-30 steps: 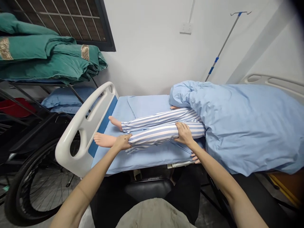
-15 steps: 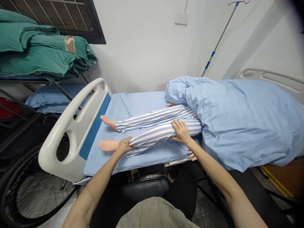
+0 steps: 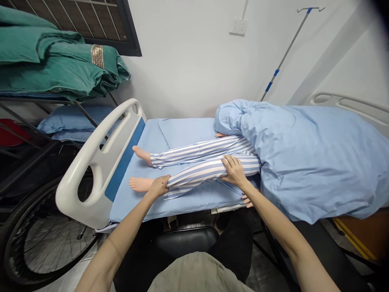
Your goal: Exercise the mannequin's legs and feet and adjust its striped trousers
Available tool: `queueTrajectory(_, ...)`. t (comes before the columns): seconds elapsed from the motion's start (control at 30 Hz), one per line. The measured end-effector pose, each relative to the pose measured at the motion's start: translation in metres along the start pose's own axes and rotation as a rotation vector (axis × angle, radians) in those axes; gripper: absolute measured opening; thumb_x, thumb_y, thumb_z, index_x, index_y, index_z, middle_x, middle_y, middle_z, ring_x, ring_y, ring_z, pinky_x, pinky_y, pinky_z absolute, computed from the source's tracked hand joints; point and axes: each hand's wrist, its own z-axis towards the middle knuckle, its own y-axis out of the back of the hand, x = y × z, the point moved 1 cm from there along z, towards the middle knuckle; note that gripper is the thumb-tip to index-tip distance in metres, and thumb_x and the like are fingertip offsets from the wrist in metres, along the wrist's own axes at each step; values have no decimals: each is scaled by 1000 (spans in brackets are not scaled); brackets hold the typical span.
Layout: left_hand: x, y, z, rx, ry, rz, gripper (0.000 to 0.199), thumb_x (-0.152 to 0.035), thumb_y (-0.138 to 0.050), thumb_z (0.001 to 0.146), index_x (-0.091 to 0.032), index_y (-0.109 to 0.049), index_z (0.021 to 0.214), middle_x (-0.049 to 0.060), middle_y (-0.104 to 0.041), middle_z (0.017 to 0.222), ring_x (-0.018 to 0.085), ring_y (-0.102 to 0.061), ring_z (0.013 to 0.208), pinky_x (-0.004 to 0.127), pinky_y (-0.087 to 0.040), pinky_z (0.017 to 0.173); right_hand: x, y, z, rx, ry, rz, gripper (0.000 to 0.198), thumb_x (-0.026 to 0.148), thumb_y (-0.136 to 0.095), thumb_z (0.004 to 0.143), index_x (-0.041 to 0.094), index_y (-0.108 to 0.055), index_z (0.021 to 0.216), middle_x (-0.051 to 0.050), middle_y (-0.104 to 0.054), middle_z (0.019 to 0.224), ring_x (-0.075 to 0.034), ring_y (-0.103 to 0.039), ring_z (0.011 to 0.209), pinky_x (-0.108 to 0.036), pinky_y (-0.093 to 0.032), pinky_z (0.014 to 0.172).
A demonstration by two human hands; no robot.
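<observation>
A manikin lies on the bed in blue-and-white striped trousers (image 3: 199, 150), its upper body hidden under bedding. Near the ankle of the closer leg, my left hand (image 3: 159, 186) is closed round the lower leg (image 3: 179, 181) at the trouser cuff. Higher up, around the knee, my right hand (image 3: 233, 169) is curled over the same leg, its fingers on top of the striped cloth. The bare near foot (image 3: 139, 184) sticks out to the left of my left hand. Beyond it rests the far leg, with its bare foot (image 3: 142, 155) on the sheet.
A light blue quilt (image 3: 316, 158) covers the right part of the bed. The white footboard (image 3: 68, 190) stands at the left, beside a wheelchair wheel (image 3: 45, 243). Green folded cloth (image 3: 67, 65) lies on a rack. An IV pole (image 3: 287, 52) rises behind the bed.
The whole view has shifted slightly, so the scene sits a little further right. Both hands keep their places on the manikin's leg.
</observation>
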Motion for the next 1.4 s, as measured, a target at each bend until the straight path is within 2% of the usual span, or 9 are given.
queueTrajectory(0.1, 2, 1, -4, 26, 4, 67, 26, -11, -55, 75, -20, -51, 99, 7, -67, 101, 22, -63, 93, 30, -45, 82, 2, -2, -1, -3, 3, -18, 69, 43, -69, 73, 12, -51, 133, -20, -52, 139, -36, -45, 126, -49, -36, 105)
queueTrajectory(0.17, 6, 0, -7, 7, -25, 76, 24, -14, -57, 79, -19, -52, 102, 8, -67, 106, 23, -63, 97, 32, -46, 86, 4, -3, -2, 1, -1, -25, 69, 43, -68, 74, 12, -51, 132, -20, -52, 139, -36, -45, 126, -49, -35, 106)
queueTrajectory(0.37, 26, -10, -10, -54, -129, 83, 37, -19, -60, 83, -16, -53, 119, 15, -63, 127, 26, -60, 118, 36, -45, 101, 6, -5, -3, 4, 1, -29, 67, 42, -67, 74, 11, -52, 131, -20, -52, 139, -35, -44, 127, -48, -34, 107)
queueTrajectory(0.73, 52, -19, -14, -80, -191, 210, 47, -30, -58, 88, -11, -50, 130, 20, -58, 134, 30, -58, 120, 41, -43, 104, 5, -7, -2, -14, 17, -46, 67, 44, -69, 73, 11, -54, 130, -20, -54, 138, -35, -45, 127, -49, -34, 106)
queueTrajectory(0.9, 48, -6, -19, -52, -188, 279, 45, -34, -58, 90, -13, -51, 129, 19, -62, 125, 30, -60, 114, 41, -43, 98, 1, -10, -1, -4, 29, -50, 71, 49, -68, 76, 11, -51, 133, -21, -53, 138, -35, -45, 126, -49, -36, 104)
queueTrajectory(1.13, 47, 16, -17, 82, -105, 397, 49, -26, -69, 77, -14, -53, 122, 18, -64, 121, 31, -60, 111, 39, -41, 95, -4, -11, 1, 10, 20, -39, 73, 47, -71, 73, 12, -49, 134, -21, -52, 139, -35, -45, 127, -48, -35, 105)
queueTrajectory(1.4, 69, 40, -17, 29, -68, 338, 39, -32, -73, 71, -17, -57, 103, 15, -67, 102, 32, -62, 99, 40, -40, 89, 14, -30, -5, 107, -36, -20, 67, 42, -69, 76, 12, -51, 134, -22, -49, 142, -38, -40, 131, -53, -29, 108)
